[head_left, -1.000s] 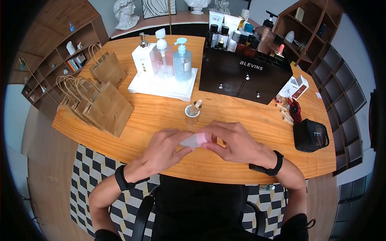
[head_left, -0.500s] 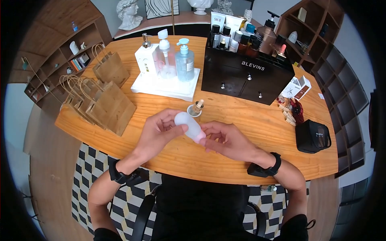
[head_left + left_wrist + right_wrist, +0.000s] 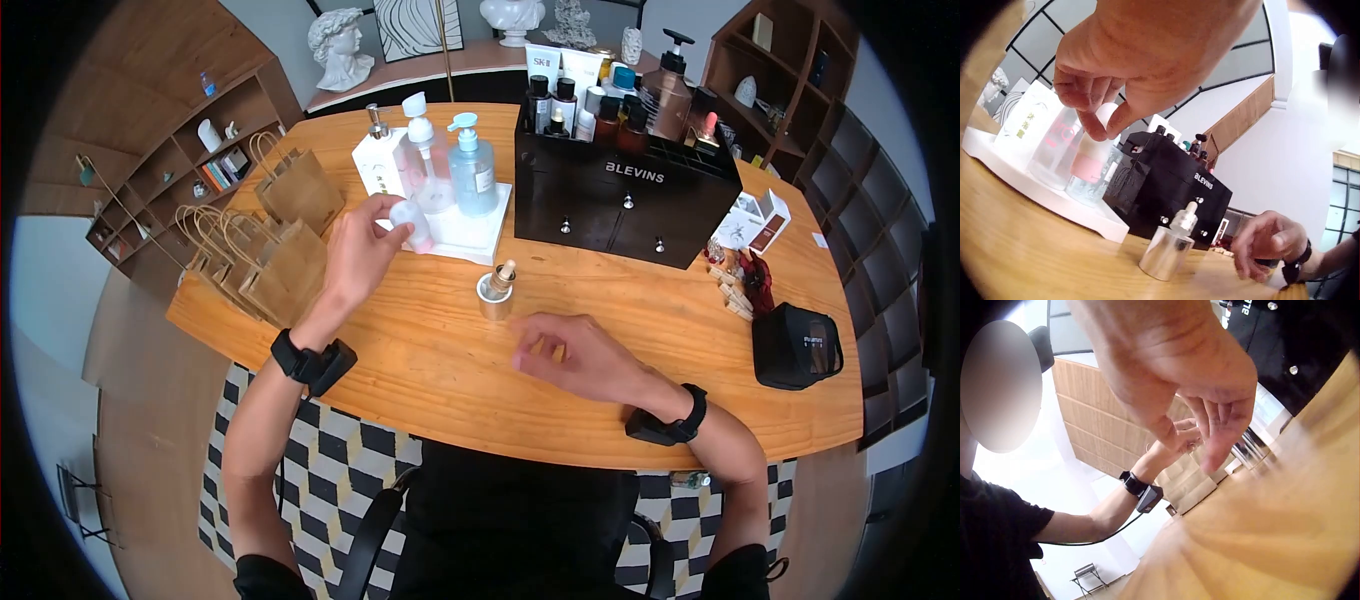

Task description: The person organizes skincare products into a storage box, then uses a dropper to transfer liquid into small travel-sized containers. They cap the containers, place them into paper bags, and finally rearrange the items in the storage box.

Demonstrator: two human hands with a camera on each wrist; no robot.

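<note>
My left hand (image 3: 358, 250) pinches a small frosted squeeze bottle (image 3: 410, 218) between thumb and fingers by its rounded white end. In the left wrist view the bottle's pink cap (image 3: 1087, 167) points downward, overlapping the pump bottles behind it. It hangs by the front left part of a white tray (image 3: 472, 238). On that tray stand a white pump bottle (image 3: 382, 160), a pink clear one (image 3: 432, 175) and a blue one (image 3: 472, 178). My right hand (image 3: 585, 355) hovers over the table with loosely bent fingers, holding nothing, near a dropper bottle (image 3: 496, 293).
Brown paper bags (image 3: 290, 270) stand on the left. At the back right sits a black drawer box (image 3: 620, 210) topped with several cosmetics. A small black case (image 3: 790, 345), wooden pieces (image 3: 735, 297) and a white box (image 3: 745, 220) lie along the right edge.
The right hand has let go of the squeeze bottle's cap end. The left hand has carried the bottle away to the back left, beside the tray, and turned it cap down.
</note>
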